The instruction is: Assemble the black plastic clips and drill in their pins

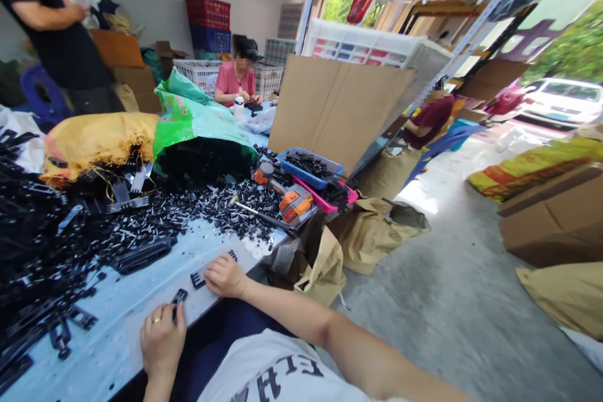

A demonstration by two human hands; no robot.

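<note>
Head view, left to right: how far has the work got?

From where I'm standing, plenty is left. A big dark heap of parts fills the left end of the worktop, and some loose black pieces lie in front of it.

And the left hand?

Its grip is closed on a black piece, thumb and fingers pinching it just above the pale sheet by the worktop's near edge. I'd call that piece mid-handling, not finished.

Next along?

A toothed piece lies flat on the sheet, right beside the other hand. That right hand has its fingers curled down; whether its grip holds anything, I can't tell. One more dark piece shows just beyond its knuckles.

Anything done further right?

Hard to say. Past the scatter of small parts there's a power tool lying idle, then a blue basket and a pink basket, both carrying dark parts. They may be completed ones or more stock; from here I can't judge. So: one piece in hand, a couple laid out, and a great many loose.
</note>
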